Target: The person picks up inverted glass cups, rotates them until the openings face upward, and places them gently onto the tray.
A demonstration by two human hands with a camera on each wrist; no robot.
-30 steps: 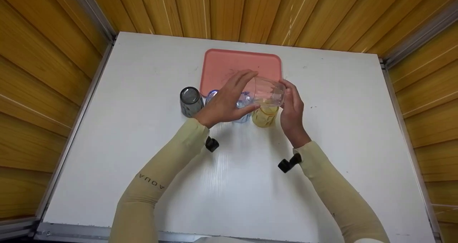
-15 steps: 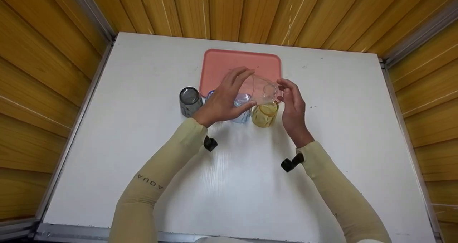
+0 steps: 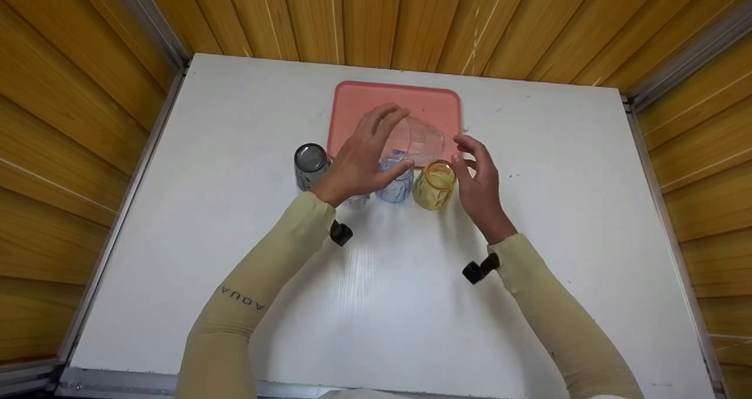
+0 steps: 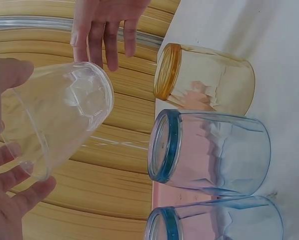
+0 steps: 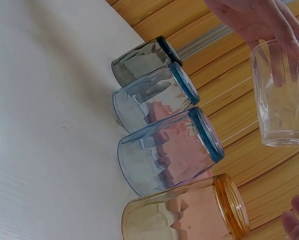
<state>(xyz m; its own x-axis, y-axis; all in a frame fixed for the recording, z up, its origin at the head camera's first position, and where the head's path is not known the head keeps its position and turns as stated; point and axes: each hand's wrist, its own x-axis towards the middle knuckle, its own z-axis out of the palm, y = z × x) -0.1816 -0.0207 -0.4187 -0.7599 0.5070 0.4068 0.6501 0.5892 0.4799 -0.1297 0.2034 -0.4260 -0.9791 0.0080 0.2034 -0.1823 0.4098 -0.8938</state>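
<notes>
My left hand (image 3: 359, 159) grips a clear glass (image 3: 426, 141) near its wide rim and holds it tilted on its side above the table, its base to the right. My right hand (image 3: 480, 190) is apart from that glass, its fingers loosely bent around nothing, close to the yellow glass (image 3: 435, 194). Left of the yellow one stands a blue glass (image 3: 395, 191). Another blue glass (image 5: 144, 102) shows in the right wrist view but is mostly hidden under my left hand in the head view. A dark grey glass (image 3: 311, 167) ends the row at the left.
Behind the row lies a pink tray (image 3: 351, 102) on the white table (image 3: 376, 305). All the glasses in the row stand upside down, close together. Wood-panelled walls (image 3: 376, 17) enclose the table's back and sides.
My right hand has let go of the clear glass's base and now stands apart from it. My left hand has carried the glass slightly to the left and away from me.
</notes>
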